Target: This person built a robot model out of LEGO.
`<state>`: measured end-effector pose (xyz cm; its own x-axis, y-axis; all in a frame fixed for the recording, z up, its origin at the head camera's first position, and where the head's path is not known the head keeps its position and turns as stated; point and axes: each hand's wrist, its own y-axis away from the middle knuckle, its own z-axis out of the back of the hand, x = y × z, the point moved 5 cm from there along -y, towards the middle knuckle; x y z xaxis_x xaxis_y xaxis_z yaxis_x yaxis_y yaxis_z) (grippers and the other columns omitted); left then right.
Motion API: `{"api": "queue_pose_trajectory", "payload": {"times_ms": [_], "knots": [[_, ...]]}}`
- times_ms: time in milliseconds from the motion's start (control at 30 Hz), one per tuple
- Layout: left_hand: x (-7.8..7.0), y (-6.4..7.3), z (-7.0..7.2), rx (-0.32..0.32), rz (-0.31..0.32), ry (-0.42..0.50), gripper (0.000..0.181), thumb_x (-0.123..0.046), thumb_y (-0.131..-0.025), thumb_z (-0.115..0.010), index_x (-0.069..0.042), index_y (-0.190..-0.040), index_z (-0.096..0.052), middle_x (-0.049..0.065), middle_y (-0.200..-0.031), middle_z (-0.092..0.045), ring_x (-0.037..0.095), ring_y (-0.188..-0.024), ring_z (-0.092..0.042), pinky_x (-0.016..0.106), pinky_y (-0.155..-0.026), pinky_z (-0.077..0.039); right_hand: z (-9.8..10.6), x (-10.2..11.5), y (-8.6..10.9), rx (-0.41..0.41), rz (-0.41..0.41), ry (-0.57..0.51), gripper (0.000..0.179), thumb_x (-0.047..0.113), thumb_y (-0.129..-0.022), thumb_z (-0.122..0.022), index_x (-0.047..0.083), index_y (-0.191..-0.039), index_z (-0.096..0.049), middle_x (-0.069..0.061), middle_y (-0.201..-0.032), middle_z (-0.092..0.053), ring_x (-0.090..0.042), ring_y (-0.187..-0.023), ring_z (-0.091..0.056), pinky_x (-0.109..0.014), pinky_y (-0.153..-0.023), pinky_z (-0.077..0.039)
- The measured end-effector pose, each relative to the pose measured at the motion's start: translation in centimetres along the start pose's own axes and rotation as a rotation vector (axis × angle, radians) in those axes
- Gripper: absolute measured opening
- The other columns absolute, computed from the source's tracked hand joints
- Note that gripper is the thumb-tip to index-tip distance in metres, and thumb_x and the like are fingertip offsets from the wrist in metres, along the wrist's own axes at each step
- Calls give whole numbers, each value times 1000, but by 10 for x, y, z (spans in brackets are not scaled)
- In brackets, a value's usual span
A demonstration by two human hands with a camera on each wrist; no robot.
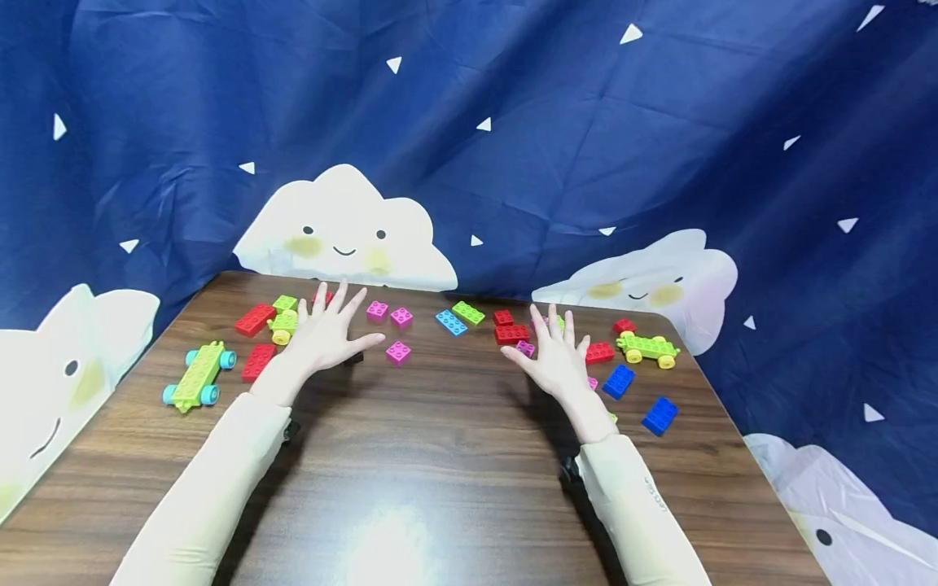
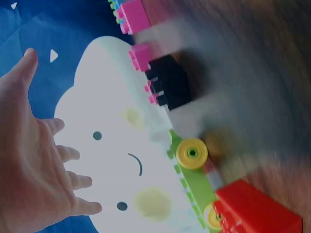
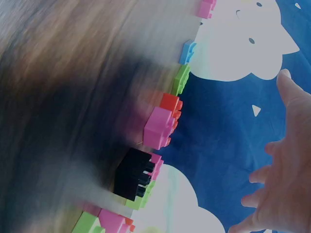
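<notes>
My left hand [image 1: 327, 332] is held over the left back of the table with its fingers spread, gripping nothing. Under its thumb a black brick [image 2: 171, 83] partly shows, near several pink bricks [image 1: 399, 352]. Beside that hand stands a small green car base with yellow wheels [image 2: 193, 153], partly hidden in the head view. My right hand [image 1: 558, 356] hovers over the right back, fingers also spread and holding nothing. Around it lie red bricks [image 1: 510, 334], a pink brick [image 3: 158, 128] and another black brick [image 3: 130, 175], which the hand covers in the head view.
At the far left stands a longer green car base with blue wheels [image 1: 199, 376], near red bricks [image 1: 258, 362]. Another green car base [image 1: 648, 348] and blue bricks [image 1: 661, 416] lie right. Light blue [image 1: 450, 322] and green bricks [image 1: 467, 312] lie mid-back. A blue curtain [image 1: 513, 146] hangs behind.
</notes>
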<state>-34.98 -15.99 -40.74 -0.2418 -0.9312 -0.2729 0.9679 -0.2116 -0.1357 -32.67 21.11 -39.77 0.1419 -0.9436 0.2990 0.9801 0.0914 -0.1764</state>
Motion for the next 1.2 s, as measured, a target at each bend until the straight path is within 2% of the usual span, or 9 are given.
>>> {"api": "queue_pose_trajectory", "payload": {"times_ms": [200,333,500,633,800,1000,1200], "knots": [[14,3,8,29,-9,69,93,-70,-87,-51,-20,-158,-17,17,-164,-3,47,-149,6,75,-110,-4,0,8,1,5,18,-15,95,71,-84,-55,21,-157,-19,-15,-165,-8,-42,-150,1,-77,-109,-4],[24,2,14,44,-55,111,90,-60,-90,-56,-16,-157,-17,20,-164,-6,48,-148,1,73,-111,-10,-1,10,0,13,22,-35,94,70,-84,-55,21,-157,-20,-13,-164,-11,-41,-151,-6,-74,-111,-7],[38,0,20,64,-131,187,85,-43,-92,-64,-5,-155,-21,25,-161,-11,48,-148,-9,64,-116,-14,-2,13,-1,7,30,-49,94,68,-84,-57,20,-157,-21,-14,-163,-17,-40,-150,-12,-70,-113,-13],[46,-1,25,41,-186,243,77,-29,-91,-68,0,-151,-30,27,-157,-23,46,-145,-21,61,-115,-21,-2,17,-2,-33,59,-67,92,64,-84,-61,15,-155,-27,-15,-161,-25,-41,-147,-23,-69,-113,-18],[57,-2,31,-33,-237,266,62,-17,-90,-69,1,-143,-43,26,-147,-41,44,-138,-36,58,-113,-28,-2,20,-3,-110,104,-89,84,58,-85,-65,6,-147,-41,-18,-150,-43,-40,-137,-41,-62,-111,-31],[75,-4,31,-102,-218,304,54,-9,-86,-72,2,-135,-53,26,-136,-54,43,-127,-49,56,-108,-35,-5,21,-4,-150,112,-148,76,52,-86,-67,3,-141,-47,-19,-141,-53,-38,-131,-48,-57,-107,-39],[97,-9,24,-62,-160,340,63,-7,-84,-73,2,-140,-46,26,-141,-48,43,-130,-45,56,-109,-33,-8,23,-7,-186,126,-291,67,42,-88,-70,2,-137,-50,-20,-136,-56,-36,-128,-51,-51,-107,-40]]}}
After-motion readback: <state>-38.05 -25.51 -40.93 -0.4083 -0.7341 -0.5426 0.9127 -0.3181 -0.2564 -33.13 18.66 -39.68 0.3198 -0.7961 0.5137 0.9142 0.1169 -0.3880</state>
